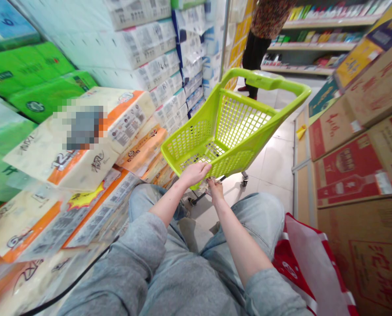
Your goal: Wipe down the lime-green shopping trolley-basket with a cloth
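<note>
A lime-green plastic shopping cart [242, 118] with a lattice basket stands in front of my knees, its handle on the far side. My left hand [196, 173] is closed over the near rim of the basket. Just below and to the right, my right hand [216, 191] is closed by the basket's outer wall. Its fingers pinch a small crumpled, mottled beige piece [204, 186] that looks like cloth, though its kind is unclear. Inside the basket, only the lattice floor and some dark gaps show.
Tissue packs [130, 118] are stacked high on the left. Cardboard cartons [354, 166] line the right side. A red and white bag [314, 263] lies by my right knee. Beyond the cart stands a person [257, 48] near stocked shelves [314, 46]. A black cable [73, 281] crosses the lower left.
</note>
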